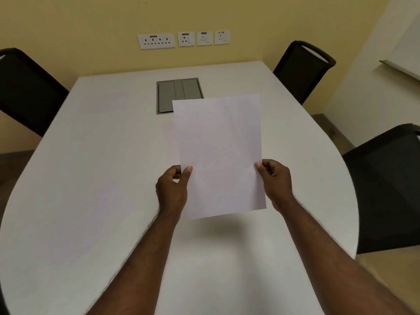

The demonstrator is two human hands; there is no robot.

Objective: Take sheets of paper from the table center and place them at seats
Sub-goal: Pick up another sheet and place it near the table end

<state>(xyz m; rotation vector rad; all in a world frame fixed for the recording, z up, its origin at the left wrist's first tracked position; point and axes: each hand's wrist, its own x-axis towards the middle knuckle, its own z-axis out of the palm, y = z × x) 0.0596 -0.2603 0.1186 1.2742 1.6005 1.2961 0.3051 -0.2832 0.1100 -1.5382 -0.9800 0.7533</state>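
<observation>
Head view: both hands hold 1 plain white rectangular sheet of paper point(219, 155) up over the white rounded tabletop point(91, 178), w/ a soft shadow under it, so it's lifted, not lying flat. Left hand point(172, 189) pinches the sheet's left edge, thumb on top, fingers curled behind; right hand point(276, 180) pinches the right edge the same way. Gripping at 2 opposite edges prob. keeps the thin sheet from flopping or curling while it's carried. Can't tell if it's 1 sheet or several stacked.

Sheet's far corner overlaps the grey recessed cable-box lid point(179, 92) at table centre, so it's near the centre, towards the person. No other paper visible on the table.

3 black mesh-back chairs show the seats: 1 far left point(27, 92), 1 far right point(302, 69), 1 near right point(386, 189). White socket plates point(181, 39) sit on the yellow wall behind.

Judgement: sheet is in hand, not yet placed; next step needs a seat picked and the sheet laid flat at that table edge.
</observation>
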